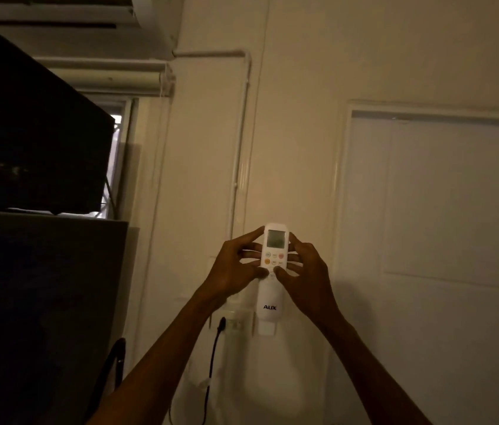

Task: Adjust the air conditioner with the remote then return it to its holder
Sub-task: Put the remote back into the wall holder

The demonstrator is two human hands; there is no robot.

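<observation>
white plastic AUX remote (273, 271) stood upright, foot in white wall holder (266, 328) | left hand (236, 268), right hand (306, 271) flanked it equally, fingers closed on its sides

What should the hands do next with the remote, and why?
Probably lift the remote straight up a little, out of the holder. Both the left hand and the right hand grip its sides, but its bottom end seems to sit in the holder on the wall. The air conditioner hangs high up to the left, so the remote likely needs freeing before it can be aimed there.
</observation>
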